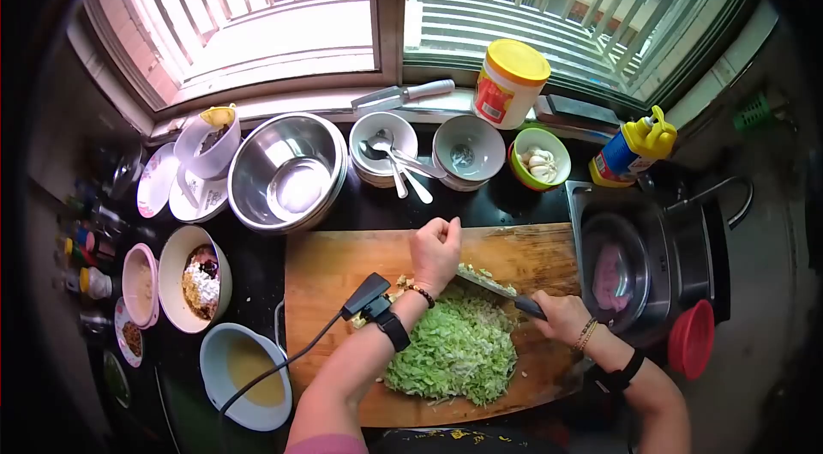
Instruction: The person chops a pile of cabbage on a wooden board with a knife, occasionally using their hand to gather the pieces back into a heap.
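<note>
A heap of finely chopped green cabbage point(454, 351) lies on the wooden cutting board point(343, 261). My right hand point(561, 317) grips the dark handle of a kitchen knife point(487, 282). The blade points left along the far edge of the heap, with bits of cabbage on and beside it. My left hand point(435, 255) is closed above the board, left of the blade, its fingers curled together. Whether anything is inside those fingers is hidden.
Behind the board stand steel bowls point(270, 188), a bowl with spoons point(383, 124), a grey bowl point(470, 141) and a green bowl of garlic point(542, 175). A seasoning bowl point(194, 244) and a bowl of liquid point(214, 360) are left. A sink point(587, 205) lies right.
</note>
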`<state>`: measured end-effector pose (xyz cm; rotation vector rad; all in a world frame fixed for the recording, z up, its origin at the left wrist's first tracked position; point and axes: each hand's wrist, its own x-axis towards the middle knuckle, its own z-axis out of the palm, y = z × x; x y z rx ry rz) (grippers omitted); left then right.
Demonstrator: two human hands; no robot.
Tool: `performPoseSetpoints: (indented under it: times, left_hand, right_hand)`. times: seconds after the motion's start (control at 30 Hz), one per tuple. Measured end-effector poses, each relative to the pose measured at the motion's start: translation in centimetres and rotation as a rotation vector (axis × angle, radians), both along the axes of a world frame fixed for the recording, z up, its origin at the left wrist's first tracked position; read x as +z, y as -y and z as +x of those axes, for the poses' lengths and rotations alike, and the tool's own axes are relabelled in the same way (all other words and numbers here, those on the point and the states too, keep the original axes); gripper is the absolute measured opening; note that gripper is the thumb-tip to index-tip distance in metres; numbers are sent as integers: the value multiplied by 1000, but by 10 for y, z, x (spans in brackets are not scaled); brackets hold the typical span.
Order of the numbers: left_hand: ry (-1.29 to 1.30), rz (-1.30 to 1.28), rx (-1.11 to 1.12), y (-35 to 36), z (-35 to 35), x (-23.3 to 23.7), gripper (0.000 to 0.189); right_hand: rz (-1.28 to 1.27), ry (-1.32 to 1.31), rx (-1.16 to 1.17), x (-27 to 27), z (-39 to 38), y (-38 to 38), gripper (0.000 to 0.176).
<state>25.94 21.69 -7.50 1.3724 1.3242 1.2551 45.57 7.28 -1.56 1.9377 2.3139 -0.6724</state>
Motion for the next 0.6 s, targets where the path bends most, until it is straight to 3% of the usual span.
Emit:
performPoseSetpoints:
  times: [0.2, 0.27, 0.47, 0.6]
  left_hand:
    - [12, 39, -8, -7, -4, 3, 33]
    - [16, 17, -7, -9, -10, 3, 33]
    - [-18, 6, -33, 0, -16, -2, 34]
    - [52, -13, -6, -15, -29, 1, 34]
  right_hand:
    - [69, -48, -18, 9, -8, 4, 24]
    - [-29, -16, -38, 29, -23, 2, 25]
    - [12, 10, -35, -6, -20, 15, 28]
    - [-62, -186, -56, 41, -46, 12, 43]
